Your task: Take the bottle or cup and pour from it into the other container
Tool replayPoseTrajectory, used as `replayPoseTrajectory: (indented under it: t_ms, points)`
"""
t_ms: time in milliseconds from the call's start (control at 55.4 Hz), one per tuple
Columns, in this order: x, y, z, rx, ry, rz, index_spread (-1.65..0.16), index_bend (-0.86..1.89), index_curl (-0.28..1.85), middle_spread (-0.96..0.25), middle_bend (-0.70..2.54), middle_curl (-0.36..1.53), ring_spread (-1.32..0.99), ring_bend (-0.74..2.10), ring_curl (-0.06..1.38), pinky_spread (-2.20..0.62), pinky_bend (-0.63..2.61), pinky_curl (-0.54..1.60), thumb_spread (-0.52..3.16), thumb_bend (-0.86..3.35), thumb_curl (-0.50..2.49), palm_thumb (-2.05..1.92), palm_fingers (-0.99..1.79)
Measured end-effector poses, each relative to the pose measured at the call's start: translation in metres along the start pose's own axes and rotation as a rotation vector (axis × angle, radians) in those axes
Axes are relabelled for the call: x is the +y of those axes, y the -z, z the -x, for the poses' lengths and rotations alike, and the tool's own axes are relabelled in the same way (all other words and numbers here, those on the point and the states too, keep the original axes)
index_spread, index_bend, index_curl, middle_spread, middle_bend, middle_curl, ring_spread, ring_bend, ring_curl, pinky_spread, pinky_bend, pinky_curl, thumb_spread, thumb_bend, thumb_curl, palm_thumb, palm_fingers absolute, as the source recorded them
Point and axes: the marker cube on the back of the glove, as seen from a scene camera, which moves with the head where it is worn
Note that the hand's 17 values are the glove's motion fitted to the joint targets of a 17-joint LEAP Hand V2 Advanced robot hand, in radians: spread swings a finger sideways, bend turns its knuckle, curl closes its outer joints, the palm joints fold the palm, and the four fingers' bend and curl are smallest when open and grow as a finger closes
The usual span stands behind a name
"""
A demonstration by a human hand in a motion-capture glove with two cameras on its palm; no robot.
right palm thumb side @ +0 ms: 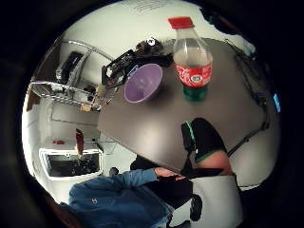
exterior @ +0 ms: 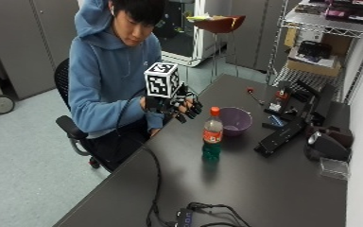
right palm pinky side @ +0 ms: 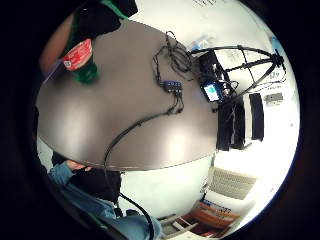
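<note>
A clear plastic bottle (exterior: 212, 136) with a red cap, a red label and green liquid in its lower part stands upright on the dark table (exterior: 251, 189). Just behind it sits an empty purple bowl (exterior: 236, 121). My gloved right hand (exterior: 183, 107) hovers above the table's near edge, left of the bottle and apart from it, fingers spread and relaxed, holding nothing. In the thumb side palm view the bottle (right palm thumb side: 192, 64) and the bowl (right palm thumb side: 143, 83) stand side by side ahead of the palm. The little finger side palm view catches the bottle (right palm pinky side: 80, 60) at the table's rim.
Black equipment and a tripod-like stand (exterior: 288, 127) lie beyond the bowl on the table's far side. A cable hub with wires (exterior: 194, 217) sits at the near end. A wire shelf (exterior: 320, 42) stands behind the table. The person sits in a chair (exterior: 74, 132) at the edge.
</note>
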Motion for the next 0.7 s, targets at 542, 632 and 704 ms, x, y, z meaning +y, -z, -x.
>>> replayPoseTrajectory:
  t_ms: [542,632,704]
  points:
    - [0.005,0.033,-0.020,-0.007,0.006,-0.051,-0.33,0.18,0.28,0.04,0.16,0.18,0.11,0.31,0.21,0.25,0.44,0.27,0.96,0.13,0.30,0.72,0.36]
    - [0.009,0.033,-0.026,0.001,-0.008,-0.057,-0.33,0.17,0.29,0.05,0.16,0.20,0.11,0.31,0.22,0.25,0.44,0.29,0.97,0.10,0.32,0.73,0.35]
    - [0.014,0.032,-0.031,-0.008,-0.028,-0.064,-0.33,0.17,0.29,0.05,0.17,0.21,0.11,0.32,0.23,0.25,0.43,0.29,0.98,0.07,0.33,0.75,0.36]
